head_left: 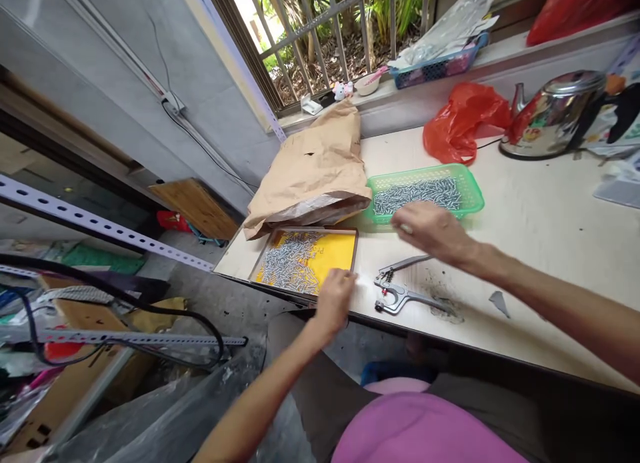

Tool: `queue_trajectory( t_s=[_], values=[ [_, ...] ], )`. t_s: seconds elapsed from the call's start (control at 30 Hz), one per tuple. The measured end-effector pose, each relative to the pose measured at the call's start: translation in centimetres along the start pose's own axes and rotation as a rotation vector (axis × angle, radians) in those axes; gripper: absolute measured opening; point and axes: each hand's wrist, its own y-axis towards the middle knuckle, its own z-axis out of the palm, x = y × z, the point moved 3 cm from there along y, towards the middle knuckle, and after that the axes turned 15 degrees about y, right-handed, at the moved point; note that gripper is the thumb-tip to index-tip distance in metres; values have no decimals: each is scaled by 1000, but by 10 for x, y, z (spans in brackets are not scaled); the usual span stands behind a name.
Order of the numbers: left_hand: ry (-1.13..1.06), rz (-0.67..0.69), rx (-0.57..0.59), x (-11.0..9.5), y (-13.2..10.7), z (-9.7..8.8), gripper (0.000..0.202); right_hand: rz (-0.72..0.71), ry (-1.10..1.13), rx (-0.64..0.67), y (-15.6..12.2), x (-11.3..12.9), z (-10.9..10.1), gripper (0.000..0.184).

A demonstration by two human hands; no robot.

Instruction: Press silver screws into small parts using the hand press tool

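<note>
My left hand is closed at the front right corner of a shallow tray with a yellow bottom. Small silvery metal pieces, perhaps screws or pins, lie heaped in the tray's left part. Just in front of a green plastic basket, my right hand is held with its fingers curled together. More of the small metal pieces fill the basket. What either hand pinches, if anything, is too small to make out. Between my hands, metal hand pliers with spread handles lie on the table.
Behind the tray a large brown paper bag lies on the table. A red plastic bag and a shiny kettle stand at the back right. A grey scrap lies near the front edge. A perforated metal bar crosses at left.
</note>
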Motion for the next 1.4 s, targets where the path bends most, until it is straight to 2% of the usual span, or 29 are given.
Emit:
queue_trajectory(
  t_s=[0.1, 0.2, 0.3, 0.4, 0.5, 0.63, 0.7, 0.77, 0.83, 0.9, 0.97, 1.03, 1.17, 1.4],
  values=[
    [178, -98, 149, 71, 2, -4, 30, 157, -116, -76, -2, -47, -36, 17],
    [212, -22, 309, 107, 4, -2, 28, 236, -170, -75, -18, -75, -45, 20],
    [223, 61, 384, 115, 5, 2, 24, 180, -55, -3, -42, -70, -31, 24],
    [233, 105, 419, 116, 9, 4, 21, 133, 95, 88, -69, -46, -9, 24],
    [232, 97, 444, 116, 15, 3, 21, 153, 207, 173, -95, -18, 9, 24],
    [137, -18, 332, 100, 25, -4, 18, 236, 303, 255, -119, 12, 23, 26],
    [36, -116, 264, 84, 31, -8, 16, 270, 329, 302, -126, 21, 28, 25],
    [-93, -228, 254, 64, 37, -11, 13, 301, 325, 340, -130, 25, 32, 24],
    [-297, -360, 312, 44, 41, -11, 10, 326, 304, 355, -132, 26, 36, 23],
    [-570, -482, 439, 22, 41, -7, 12, 341, 281, 353, -133, 26, 38, 23],
    [-816, -557, 583, 0, 39, -1, 16, 351, 259, 352, -134, 26, 41, 23],
    [-958, -598, 670, -18, 35, 4, 22, 361, 237, 351, -134, 26, 42, 21],
    [-1069, -656, 733, -32, 32, 14, 31, 362, 205, 350, -134, 27, 42, 19],
    [-1017, -712, 856, -31, 33, 17, 28, 368, 186, 334, -134, 26, 43, 16]
  ],
)
